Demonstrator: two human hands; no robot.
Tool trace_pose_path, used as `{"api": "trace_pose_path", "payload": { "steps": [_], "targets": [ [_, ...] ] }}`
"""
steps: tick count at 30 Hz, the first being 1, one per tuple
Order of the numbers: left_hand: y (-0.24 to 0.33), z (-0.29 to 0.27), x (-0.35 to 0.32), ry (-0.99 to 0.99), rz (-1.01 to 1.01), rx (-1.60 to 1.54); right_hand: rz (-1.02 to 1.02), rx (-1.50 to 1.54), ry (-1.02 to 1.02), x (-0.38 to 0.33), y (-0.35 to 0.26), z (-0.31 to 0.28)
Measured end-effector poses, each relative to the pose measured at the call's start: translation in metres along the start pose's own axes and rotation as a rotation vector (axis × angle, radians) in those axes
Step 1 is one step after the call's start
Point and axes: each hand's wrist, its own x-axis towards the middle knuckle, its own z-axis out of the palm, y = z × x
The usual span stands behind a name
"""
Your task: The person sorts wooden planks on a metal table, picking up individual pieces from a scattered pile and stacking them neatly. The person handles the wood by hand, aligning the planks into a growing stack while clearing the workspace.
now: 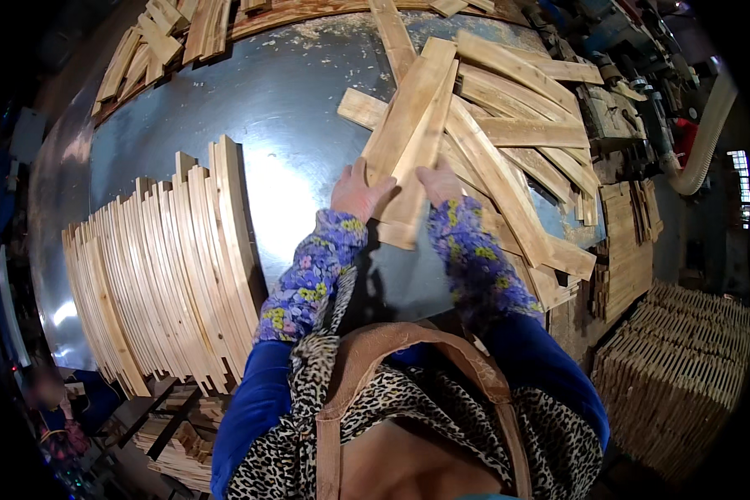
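My left hand [357, 193] and my right hand [440, 183] both grip the near end of a small bundle of flat pale wooden slats [412, 125], which points away from me over a shiny metal table [283, 108]. My left hand holds the bundle's left edge, my right hand its right edge. Both forearms wear flowered purple sleeve covers. Right of the bundle lies a loose heap of similar slats [525, 150], crossing one another.
A neat row of slats standing on edge [167, 267] fills the table's left side. More slats [158, 42] lie at the far left edge. Stacked wooden pieces [683, 375] stand low on the right, near a machine with a pale hose [708, 133].
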Motion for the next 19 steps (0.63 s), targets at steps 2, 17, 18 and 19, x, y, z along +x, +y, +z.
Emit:
{"api": "trace_pose_path", "payload": {
  "steps": [2,17,18,19],
  "targets": [
    [0.011,0.007,0.006,-0.188,-0.104,-0.425,-0.145,-0.123,0.083,-0.008,-0.007,0.035],
    [-0.072,-0.037,-0.14,-0.024,-0.464,-1.681,0.369,1.027,-0.576,-0.053,0.035,0.139],
    [-0.075,-0.039,-0.149,0.032,-0.378,-1.692,0.364,0.972,-0.496,-0.057,0.034,0.154],
    [-0.082,-0.042,-0.156,0.055,-0.381,-1.697,0.224,0.948,-0.513,-0.066,0.027,0.163]
  ]
}}
